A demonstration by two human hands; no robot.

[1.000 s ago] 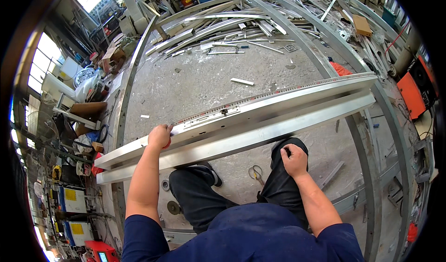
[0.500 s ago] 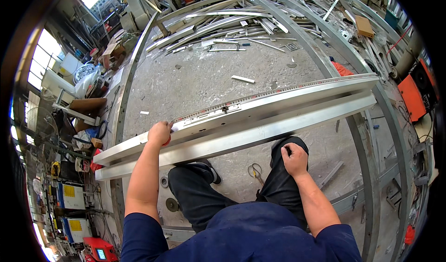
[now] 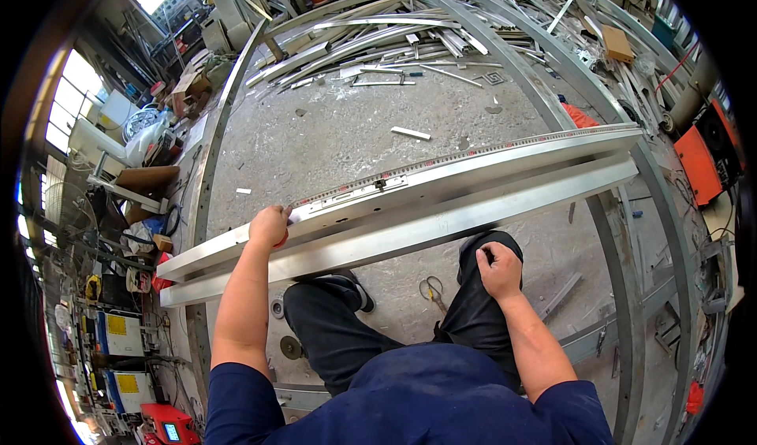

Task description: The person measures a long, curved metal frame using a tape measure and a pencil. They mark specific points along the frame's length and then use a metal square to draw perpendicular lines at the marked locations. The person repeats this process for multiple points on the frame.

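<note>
A long aluminium profile (image 3: 441, 201) lay across the welded steel frame (image 3: 206, 177), a measuring tape (image 3: 441, 163) stretched along its far edge; the step looked like measuring or marking, and the next move would call for holding the tape steady. The left hand (image 3: 270, 226) was curled onto the profile near its left end, fingers closed over the tape's start. The right hand (image 3: 500, 270) rested on the right thigh, loosely fisted and holding nothing visible.

We see a long silvery metal beam (image 3: 441, 201) lying across the frame, 8 to 2 o'clock, a measuring tape (image 3: 441, 163) along its top.
</note>
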